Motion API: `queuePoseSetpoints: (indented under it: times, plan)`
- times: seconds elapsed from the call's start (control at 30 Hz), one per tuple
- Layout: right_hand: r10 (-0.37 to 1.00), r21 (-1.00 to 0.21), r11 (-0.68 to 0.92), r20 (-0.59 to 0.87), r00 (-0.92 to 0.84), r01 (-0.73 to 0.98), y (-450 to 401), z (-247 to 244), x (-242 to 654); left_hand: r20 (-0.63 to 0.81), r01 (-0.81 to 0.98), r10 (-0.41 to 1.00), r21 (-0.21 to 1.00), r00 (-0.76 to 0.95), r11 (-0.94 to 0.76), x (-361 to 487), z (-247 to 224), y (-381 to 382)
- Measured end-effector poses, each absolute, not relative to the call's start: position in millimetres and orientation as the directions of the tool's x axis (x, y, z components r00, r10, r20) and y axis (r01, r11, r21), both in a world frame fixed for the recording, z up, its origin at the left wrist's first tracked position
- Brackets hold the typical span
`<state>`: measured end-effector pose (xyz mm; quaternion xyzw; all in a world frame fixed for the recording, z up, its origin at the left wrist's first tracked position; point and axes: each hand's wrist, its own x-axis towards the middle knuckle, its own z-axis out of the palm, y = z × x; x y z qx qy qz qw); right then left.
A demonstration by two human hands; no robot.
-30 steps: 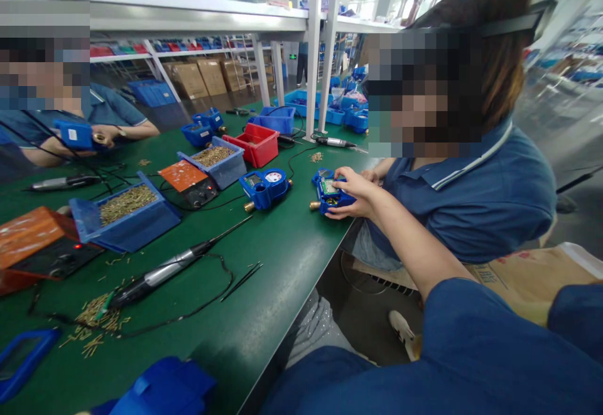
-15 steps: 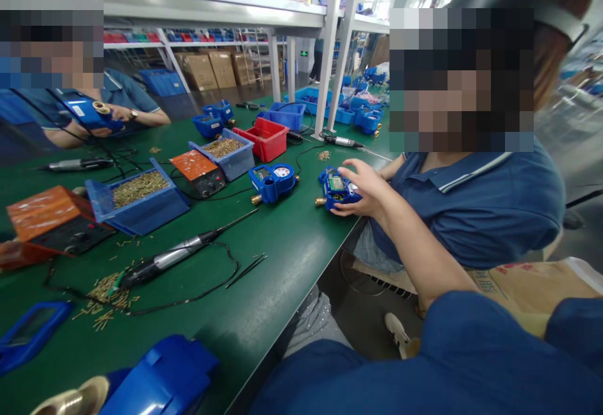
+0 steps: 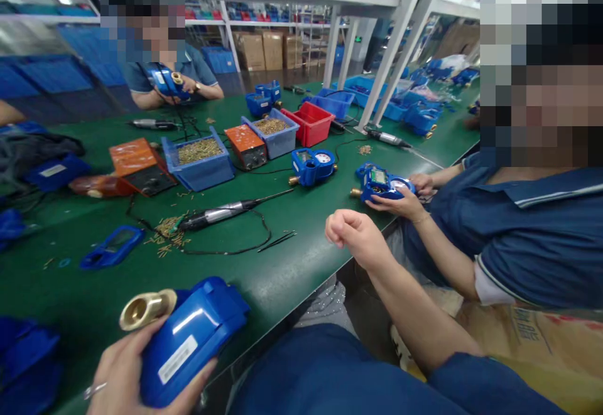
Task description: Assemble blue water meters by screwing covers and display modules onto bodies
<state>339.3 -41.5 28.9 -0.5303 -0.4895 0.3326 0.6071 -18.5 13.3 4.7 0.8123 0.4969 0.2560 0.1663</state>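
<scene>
Down at the near left, the left hand (image 3: pixel 115 371) grips a blue housing (image 3: pixel 200 333), fingers and thumb along opposite sides. The housing is held by the near edge of the green table (image 3: pixel 282 283), white label (image 3: pixel 178 360) facing up, its long axis slanting away from the person and to the right. A brass fitting (image 3: pixel 162 302) sticks out on its left side, away from the right hand (image 3: pixel 355 239). Beyond the housing, a blue frame (image 3: pixel 102 256) lies to the left and a powered screwdriver (image 3: pixel 223 213) farther right. Well apart to the right, the right hand is curled closed; whether it hides something small, I cannot tell. It is nearer the co-worker's blue meter (image 3: pixel 365 183) than the held housing, which lies closer in and to its left.
</scene>
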Motion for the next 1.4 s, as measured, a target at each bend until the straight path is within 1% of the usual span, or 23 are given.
queuePoseSetpoints:
  times: [0.07,0.13,0.17,0.2,0.3,0.37,0.4,0.43,0.47,0.5,0.53,0.57,0.6,0.63,0.7,0.73,0.8,0.87,0.93,1.0,1.1,1.23,1.4]
  plan:
    - [0.918,-0.868,0.199,0.327,0.222,0.456,-37.0,22.4,325.6,0.239,0.749,0.912,0.521,0.334,-0.41,-14.7,11.1,7.1]
    - [0.922,-0.733,0.23,0.375,0.097,0.64,-32.7,18.5,313.2,0.25,0.734,0.907,0.533,0.338,-0.421,-12.9,15.1,3.7]
    - [0.918,-0.701,0.252,0.392,0.065,0.667,-30.5,17.3,307.5,0.252,0.732,0.906,0.534,0.339,-0.422,-13.1,15.7,2.8]
    - [0.907,-0.7,0.257,0.412,0.083,0.666,-28.5,16.6,302.3,0.254,0.733,0.905,0.532,0.341,-0.425,-13.9,15.7,2.2]
    - [0.848,-0.727,0.275,0.492,0.198,0.629,-23.7,16.4,287.9,0.283,0.737,0.893,0.505,0.35,-0.45,-17.2,14.2,1.4]
    - [0.872,-0.757,0.302,0.465,0.154,0.58,-21.3,17.2,279.2,0.293,0.736,0.883,0.489,0.368,-0.469,-18.6,14.4,1.1]
    - [0.904,-0.801,0.313,0.417,0.099,0.511,-20.2,17.7,275.3,0.293,0.733,0.879,0.486,0.376,-0.476,-18.8,14.9,0.9]
    - [0.933,-0.871,0.311,0.356,0.054,0.38,-19.3,18.2,271.9,0.293,0.73,0.876,0.486,0.383,-0.481,-18.9,15.5,0.6]
    - [0.955,-0.942,0.285,0.294,0.027,0.177,-18.4,18.7,269.0,0.293,0.726,0.874,0.487,0.388,-0.486,-18.8,16.2,0.4]
    - [0.971,-0.968,0.24,0.241,0.002,-0.072,-17.6,19.2,266.7,0.297,0.724,0.872,0.487,0.389,-0.488,-18.8,16.6,0.1]
    - [0.98,-0.932,0.177,0.196,-0.03,-0.317,-17.0,19.6,264.9,0.302,0.725,0.872,0.485,0.385,-0.488,-18.8,16.8,-0.1]
    - [0.985,-0.849,0.106,0.161,-0.062,-0.517,-16.4,20.0,263.3,0.308,0.726,0.871,0.483,0.382,-0.489,-18.8,16.7,-0.3]
    - [0.987,-0.756,0.037,0.132,-0.096,-0.654,-15.9,20.2,262.0,0.312,0.727,0.87,0.481,0.381,-0.491,-19.0,16.4,-0.3]
    - [0.985,-0.683,-0.025,0.108,-0.135,-0.73,-15.5,20.4,260.5,0.314,0.727,0.87,0.48,0.381,-0.491,-19.2,16.0,0.0]
    - [0.981,-0.63,-0.096,0.073,-0.182,-0.771,-14.9,20.0,256.8,0.319,0.723,0.869,0.485,0.378,-0.492,-19.5,15.2,1.0]
    - [0.981,-0.646,-0.1,0.064,-0.184,-0.757,-14.5,19.4,254.2,0.321,0.721,0.868,0.486,0.379,-0.495,-19.5,15.1,1.5]
    - [0.981,-0.757,-0.068,0.066,-0.18,-0.649,-13.6,17.0,246.8,0.323,0.718,0.865,0.485,0.384,-0.5,-19.0,15.7,1.9]
    - [0.978,-0.912,-0.002,0.084,-0.19,-0.411,-11.9,11.8,236.1,0.318,0.714,0.864,0.487,0.391,-0.503,-17.4,17.0,0.9]
    - [0.973,-0.981,0.12,0.147,-0.18,-0.15,-9.4,3.2,221.5,0.311,0.704,0.862,0.498,0.401,-0.507,-14.7,18.1,-1.3]
    - [0.949,-0.965,0.262,0.255,-0.184,0.014,-7.2,-8.2,203.8,0.31,0.692,0.86,0.51,0.406,-0.511,-11.2,18.2,-3.7]
    - [0.909,-0.914,0.401,0.389,-0.147,0.066,-6.0,-25.9,177.7,0.317,0.688,0.866,0.525,0.387,-0.5,-6.5,16.7,-6.6]
    - [0.871,-0.865,0.488,0.491,-0.002,0.12,-5.4,-38.5,160.0,0.352,0.681,0.853,0.515,0.386,-0.521,-4.2,14.3,-9.8]
    - [0.827,-0.81,0.552,0.562,-0.008,0.198,-2.4,-34.5,160.3,0.386,0.687,0.845,0.498,0.371,-0.529,-3.8,13.1,-13.4]
